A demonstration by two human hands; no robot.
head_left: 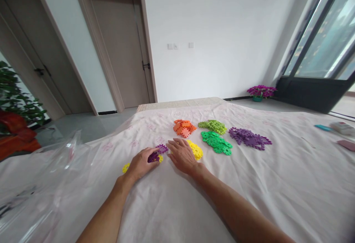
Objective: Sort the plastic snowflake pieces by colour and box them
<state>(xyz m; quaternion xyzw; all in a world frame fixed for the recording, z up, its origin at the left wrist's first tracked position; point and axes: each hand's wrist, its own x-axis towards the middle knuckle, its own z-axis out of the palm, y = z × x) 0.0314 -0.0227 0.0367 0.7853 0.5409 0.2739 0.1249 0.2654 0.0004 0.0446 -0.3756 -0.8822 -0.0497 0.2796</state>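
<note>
My left hand (142, 164) curls around a few purple snowflake discs (153, 157), thumb and fingers closed about them. A yellow disc (160, 158) shows just beyond the thumb, and another yellow disc (125, 167) lies left of the wrist. One purple disc (162, 148) rests near the left fingertips. Palm down, my right hand (181, 155) is open with its fingers stretched out, beside a yellow disc pile (196, 150) that it partly covers. Whether anything lies under the right palm is hidden.
Behind are piles of orange discs (184, 127), light green discs (213, 125), green discs (216, 142) and purple discs (249, 138). Clear plastic wrapping (52, 184) spreads on the left of the cloth-covered surface (172, 206). A blue item (323, 127) lies far right.
</note>
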